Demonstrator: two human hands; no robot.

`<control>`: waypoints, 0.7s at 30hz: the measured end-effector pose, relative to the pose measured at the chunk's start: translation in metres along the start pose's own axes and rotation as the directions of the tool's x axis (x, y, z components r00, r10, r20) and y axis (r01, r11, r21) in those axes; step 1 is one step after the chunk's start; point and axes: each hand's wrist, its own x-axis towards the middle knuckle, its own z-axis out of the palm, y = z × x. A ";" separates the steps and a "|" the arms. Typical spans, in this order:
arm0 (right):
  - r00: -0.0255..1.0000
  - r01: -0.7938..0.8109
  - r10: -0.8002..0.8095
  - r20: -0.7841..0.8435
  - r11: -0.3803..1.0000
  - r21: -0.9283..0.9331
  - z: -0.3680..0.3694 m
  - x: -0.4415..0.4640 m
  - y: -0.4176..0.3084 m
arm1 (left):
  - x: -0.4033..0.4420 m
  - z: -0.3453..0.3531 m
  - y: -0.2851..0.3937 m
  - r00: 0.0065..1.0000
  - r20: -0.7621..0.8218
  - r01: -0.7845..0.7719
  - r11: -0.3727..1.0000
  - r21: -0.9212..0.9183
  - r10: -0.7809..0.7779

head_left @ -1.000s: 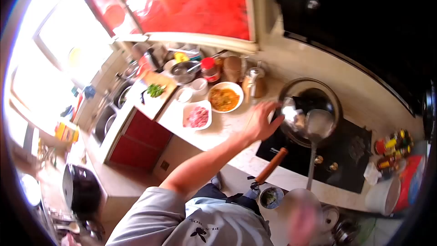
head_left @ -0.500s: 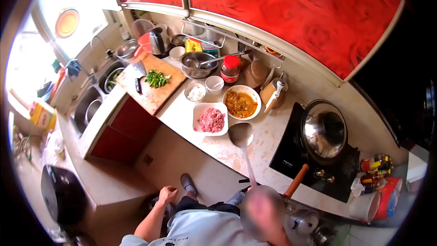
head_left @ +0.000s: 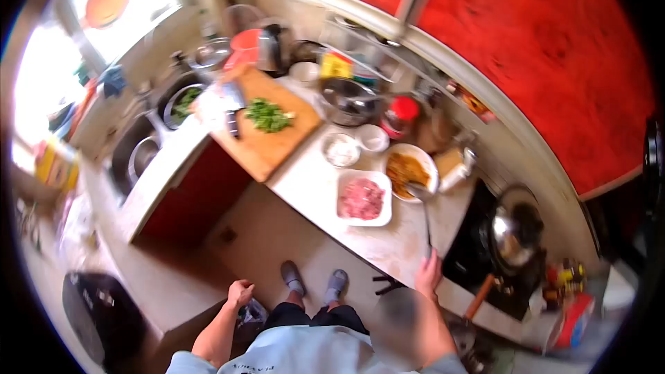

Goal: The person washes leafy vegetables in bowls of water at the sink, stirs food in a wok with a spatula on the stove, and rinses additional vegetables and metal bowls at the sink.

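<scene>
Low and right of the middle, I see the right hand (head_left: 429,273) with its grip round the ladle's (head_left: 418,191) handle end, maybe so its scoop reaches the orange-food bowl (head_left: 432,164), but I can't tell the left hand's (head_left: 241,293) grip.

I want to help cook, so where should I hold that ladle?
The ladle is probably best held by its long handle, near the end away from the head, from the front side of the counter, as the right grip does. The handle points that way, while the head is at the bowl of orange-brown food.

Pale blue shirt (head_left: 312,348), black shorts (head_left: 285,315), grey slippers (head_left: 292,277) show.
</scene>
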 end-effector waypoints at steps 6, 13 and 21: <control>1.000 0.005 -0.002 0.014 0.981 -0.194 0.022 -0.001 0.039 | -0.035 -0.013 0.002 0.986 -0.157 0.057 0.998 -0.033 -0.061; 0.995 0.046 -0.051 -0.084 0.997 -0.060 -0.009 0.009 -0.011 | -0.029 -0.021 -0.022 0.934 -0.267 0.143 0.933 -0.331 -0.238; 0.985 0.044 -0.116 0.125 0.881 0.470 0.071 -0.003 -0.234 | 0.088 -0.126 0.029 0.851 -0.510 -0.294 0.695 -0.656 -0.121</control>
